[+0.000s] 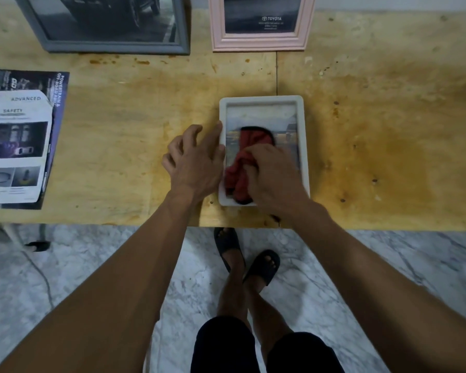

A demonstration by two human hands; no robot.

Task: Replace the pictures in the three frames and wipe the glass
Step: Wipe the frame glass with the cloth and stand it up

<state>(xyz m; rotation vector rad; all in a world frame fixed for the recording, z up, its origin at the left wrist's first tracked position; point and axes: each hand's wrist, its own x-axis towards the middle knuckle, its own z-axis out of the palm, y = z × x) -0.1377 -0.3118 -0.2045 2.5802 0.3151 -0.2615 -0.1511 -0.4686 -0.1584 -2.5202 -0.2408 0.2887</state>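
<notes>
A small white frame (301, 125) lies flat near the table's front edge, picture side up. My right hand (275, 176) presses a crumpled red cloth (242, 162) onto its glass, fingers closed on the cloth. My left hand (194, 157) rests with spread fingers against the frame's left edge, its fingertips touching the rim. A grey frame (113, 45) and a pink frame (258, 41) stand at the back of the table, each with a dark car picture inside.
Printed brochure pages (19, 138) lie stacked at the left edge of the stained wooden table (374, 144). Below the front edge are a marble floor (92, 278) and my feet in dark sandals.
</notes>
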